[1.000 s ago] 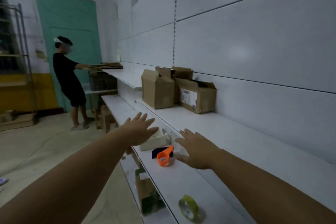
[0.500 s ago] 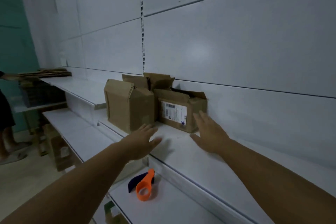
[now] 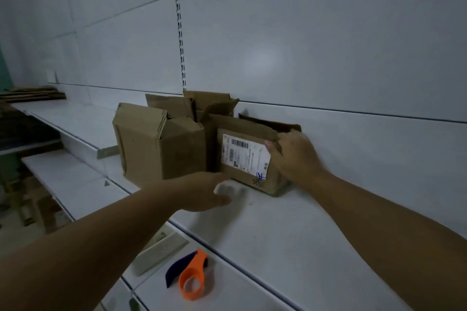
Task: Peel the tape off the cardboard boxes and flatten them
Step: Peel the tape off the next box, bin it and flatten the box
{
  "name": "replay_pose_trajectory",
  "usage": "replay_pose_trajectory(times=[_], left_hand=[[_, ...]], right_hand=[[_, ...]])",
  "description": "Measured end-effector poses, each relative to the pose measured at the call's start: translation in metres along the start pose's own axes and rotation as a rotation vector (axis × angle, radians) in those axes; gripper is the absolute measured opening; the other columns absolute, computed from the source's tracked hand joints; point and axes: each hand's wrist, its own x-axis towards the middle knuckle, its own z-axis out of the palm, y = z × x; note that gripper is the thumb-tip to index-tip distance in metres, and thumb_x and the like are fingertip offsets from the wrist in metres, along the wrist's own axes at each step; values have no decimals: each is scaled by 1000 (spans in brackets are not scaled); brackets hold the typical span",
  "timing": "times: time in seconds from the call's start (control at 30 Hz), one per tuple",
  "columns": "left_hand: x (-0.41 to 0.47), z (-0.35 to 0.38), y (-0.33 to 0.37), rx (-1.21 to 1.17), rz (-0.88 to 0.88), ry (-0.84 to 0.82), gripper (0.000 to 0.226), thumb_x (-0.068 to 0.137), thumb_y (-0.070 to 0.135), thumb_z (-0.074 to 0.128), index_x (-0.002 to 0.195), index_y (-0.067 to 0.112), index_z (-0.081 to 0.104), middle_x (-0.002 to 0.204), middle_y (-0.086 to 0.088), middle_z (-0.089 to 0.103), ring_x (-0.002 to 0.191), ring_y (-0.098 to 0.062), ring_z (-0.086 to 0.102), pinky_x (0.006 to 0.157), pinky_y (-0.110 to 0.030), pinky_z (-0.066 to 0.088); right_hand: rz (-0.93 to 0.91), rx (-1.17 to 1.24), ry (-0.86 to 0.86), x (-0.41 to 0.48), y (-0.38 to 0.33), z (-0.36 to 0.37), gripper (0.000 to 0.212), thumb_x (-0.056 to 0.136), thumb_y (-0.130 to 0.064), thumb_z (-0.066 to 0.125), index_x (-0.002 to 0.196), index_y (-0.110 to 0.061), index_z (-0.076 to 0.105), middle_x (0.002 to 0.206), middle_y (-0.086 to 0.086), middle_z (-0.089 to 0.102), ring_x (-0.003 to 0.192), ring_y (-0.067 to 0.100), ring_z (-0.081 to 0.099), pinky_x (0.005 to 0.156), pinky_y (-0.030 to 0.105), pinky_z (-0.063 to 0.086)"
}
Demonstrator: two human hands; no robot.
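**Hands get to the small box**

Both hands have moved forward to the boxes since a moment ago. Back then they were flat in the air and held nothing. Now the right hand (image 3: 294, 156) grips the small box (image 3: 262, 182) at its top right corner. Its fingers curl over the torn top edge and its thumb lies on the front, next to the white label (image 3: 243, 155). The left hand (image 3: 204, 190) is low, near the bottom left corner of that box. It is open, with the thumb apart from the fingers. It is blurry, so I cannot tell if it touches the box.

The small box sits on the white shelf (image 3: 290, 230), close to the wall. A taller box (image 3: 161, 144) with open flaps stands just beside it on the left. Another open box (image 3: 207, 103) is behind them.

On the lower shelf (image 3: 240, 295) lies an orange tape holder (image 3: 192, 279). A pale block (image 3: 161, 251) lies near it. Flat cardboard (image 3: 32, 94) is piled far off on the left.
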Motion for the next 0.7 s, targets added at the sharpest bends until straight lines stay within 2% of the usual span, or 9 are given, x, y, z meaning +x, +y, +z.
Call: replay_pose_trajectory(times=[0.1, 0.2, 0.27, 0.37, 0.43, 0.53, 0.63, 0.67, 0.7], left_hand=[[17, -5, -4, -69, 135, 46, 57, 88, 33, 60, 139, 31, 35, 140, 1, 44, 113, -10, 48, 88, -22, 42], [31, -15, 6, -93, 224, 277, 73, 81, 32, 68, 142, 33, 29, 139, 4, 39, 116, -13, 47, 90, -24, 45], [37, -22, 14, -158, 373, 498, 78, 78, 33, 72, 143, 31, 28, 141, 4, 39, 120, -13, 46, 96, -30, 46], [43, -33, 23, -393, 554, 680, 83, 75, 35, 74, 143, 32, 25, 145, 4, 38, 128, -9, 36, 105, -37, 38], [45, -38, 30, -645, 582, 611, 83, 74, 50, 69, 142, 39, 22, 146, 7, 37, 130, -7, 35, 105, -35, 34], [51, -49, 37, -852, 603, 451, 80, 65, 66, 65, 135, 42, 34, 147, 11, 37, 132, -5, 34, 108, -31, 31], [56, -57, 40, -1008, 660, 228, 72, 65, 41, 80, 125, 39, 41, 139, 5, 45, 127, -10, 43, 103, -30, 38], [58, -55, 40, -999, 669, 140, 66, 65, 33, 81, 120, 41, 45, 130, 1, 51, 118, -14, 51, 95, -27, 45], [58, -51, 42, -950, 667, 79, 58, 63, 29, 78, 113, 41, 49, 119, -1, 55, 109, -17, 56, 86, -24, 49]], right_hand=[[103, 58, 34, -7, 8, -24, 36, 92, -25, 52, 62, -5, 57, 59, 11, 59, 55, 29, 54, 53, 34, 41], [343, 140, 86, -11, 17, -47, 34, 94, -23, 51, 70, 0, 58, 69, 15, 64, 64, 31, 58, 57, 38, 42], [583, 368, 81, -6, 19, -66, 28, 95, -22, 50, 81, -2, 64, 86, 16, 70, 76, 29, 64, 67, 38, 50], [925, 774, 119, 3, 19, -98, 18, 92, -20, 52, 81, -15, 66, 82, 4, 72, 66, 16, 68, 57, 25, 52], [1069, 909, 83, -2, 17, -115, 23, 91, -19, 51, 76, -14, 68, 70, 3, 70, 58, 17, 67, 56, 25, 53], [1171, 947, -46, -17, 15, -123, 54, 96, -19, 37, 52, -11, 69, 53, 2, 67, 43, 15, 64, 41, 22, 50], [1245, 717, -99, -28, 9, -117, 37, 100, -10, 31, 79, -9, 61, 69, 3, 66, 51, 16, 59, 66, 21, 54], [1250, 671, -100, -32, 5, -115, 39, 100, -8, 29, 78, -6, 61, 63, 4, 64, 48, 13, 58, 64, 17, 52], [1268, 658, -90, -39, 4, -114, 49, 100, -6, 29, 66, -4, 64, 50, 2, 61, 39, 9, 56, 52, 11, 49]])
